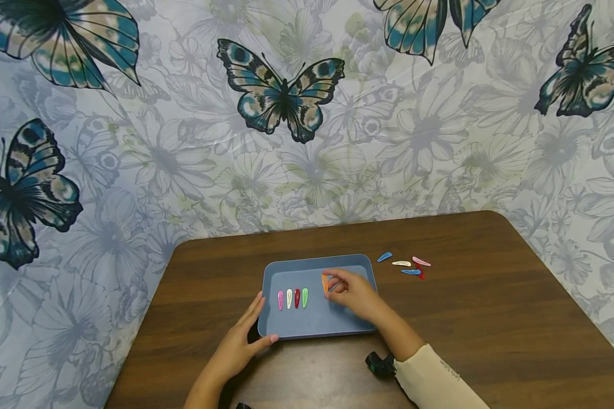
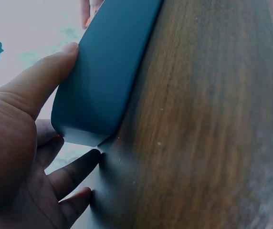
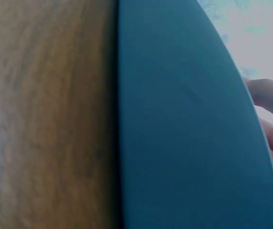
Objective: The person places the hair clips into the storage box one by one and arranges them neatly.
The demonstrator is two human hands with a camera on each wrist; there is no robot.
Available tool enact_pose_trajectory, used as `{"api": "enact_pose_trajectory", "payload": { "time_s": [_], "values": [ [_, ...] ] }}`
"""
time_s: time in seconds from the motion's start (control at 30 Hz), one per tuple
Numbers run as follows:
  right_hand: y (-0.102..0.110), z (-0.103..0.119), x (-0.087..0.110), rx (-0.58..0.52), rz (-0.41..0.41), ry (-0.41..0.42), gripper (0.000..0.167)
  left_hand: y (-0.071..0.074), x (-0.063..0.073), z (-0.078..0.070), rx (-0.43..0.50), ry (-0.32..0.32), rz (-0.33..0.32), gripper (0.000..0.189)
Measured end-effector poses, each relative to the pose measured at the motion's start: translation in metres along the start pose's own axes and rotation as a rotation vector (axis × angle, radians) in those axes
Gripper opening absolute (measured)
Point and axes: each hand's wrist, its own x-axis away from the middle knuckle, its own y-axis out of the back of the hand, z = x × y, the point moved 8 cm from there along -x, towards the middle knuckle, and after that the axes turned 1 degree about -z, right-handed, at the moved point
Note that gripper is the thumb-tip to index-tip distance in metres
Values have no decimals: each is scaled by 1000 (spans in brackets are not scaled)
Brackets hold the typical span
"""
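Note:
A blue-grey tray (image 1: 317,326) lies on the table with four-sided raised rim. My left hand (image 1: 237,343) rests at its near left corner, fingers fairly straight along the left side and thumb on the front wall; the left wrist view shows this thumb (image 2: 55,69) against the tray wall. Over the tray's right half, my right hand (image 1: 355,295) pinches an orange snap hair clip (image 1: 325,283) between thumb and fingers. To its left, a pink clip (image 1: 280,300), a white clip (image 1: 289,299), a red clip (image 1: 297,298) and a green clip (image 1: 305,297) stand in a row.
Right of the tray lie loose hair clips: a blue one (image 1: 384,257), a white one (image 1: 401,263), a pink one (image 1: 421,261), another blue one (image 1: 411,272) and red beneath it. The brown table (image 1: 491,318) meets a butterfly-patterned backdrop (image 1: 419,136).

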Motion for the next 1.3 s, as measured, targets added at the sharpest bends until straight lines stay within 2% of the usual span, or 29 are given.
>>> {"api": "enact_pose_trajectory", "payload": {
  "time_s": [0.43, 1.0, 1.3],
  "values": [
    [-9, 0, -1, 137, -18, 12, 50, 0, 0, -1, 5, -3, 0, 96],
    [-21, 0, -5, 259, -2, 38, 47, 1, 1, -1, 17, -6, -5, 94],
    [-26, -2, -8, 286, 14, 30, 46, 0, 0, 0, 15, 1, -5, 95]
  ]
}}
